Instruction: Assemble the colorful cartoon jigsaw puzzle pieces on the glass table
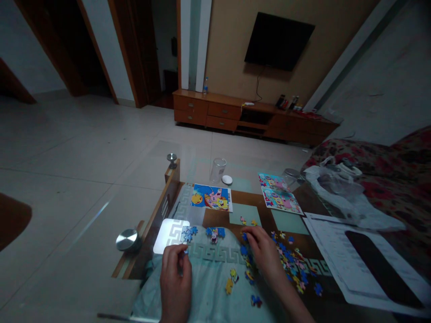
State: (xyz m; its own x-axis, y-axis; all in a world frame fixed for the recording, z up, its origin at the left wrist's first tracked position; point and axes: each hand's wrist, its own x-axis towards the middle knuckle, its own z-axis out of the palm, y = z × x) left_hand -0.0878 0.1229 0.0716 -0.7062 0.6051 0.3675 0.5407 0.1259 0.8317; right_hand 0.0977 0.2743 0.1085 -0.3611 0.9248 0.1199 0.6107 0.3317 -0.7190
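Observation:
My left hand (175, 273) rests low on the glass table (144, 215), fingertips pinching a small blue puzzle piece (185, 252) just below a joined blue cluster (188, 233). My right hand (262, 251) lies palm down over loose pieces, its fingertips at a blue piece (244, 237). Between the hands sits a short joined strip with a pink figure (215, 233). Several loose coloured pieces (292, 260) are scattered to the right, and a few (232, 280) lie below the hands.
Cartoon reference pictures lie farther back: one (211, 197) at centre, two (279, 194) at right. A clear jar (217, 169) and white lid (227, 180) stand beyond. A printed sheet (357, 264) and plastic bag (336, 184) lie right. Metal knobs (127, 240) mark the table's left edge.

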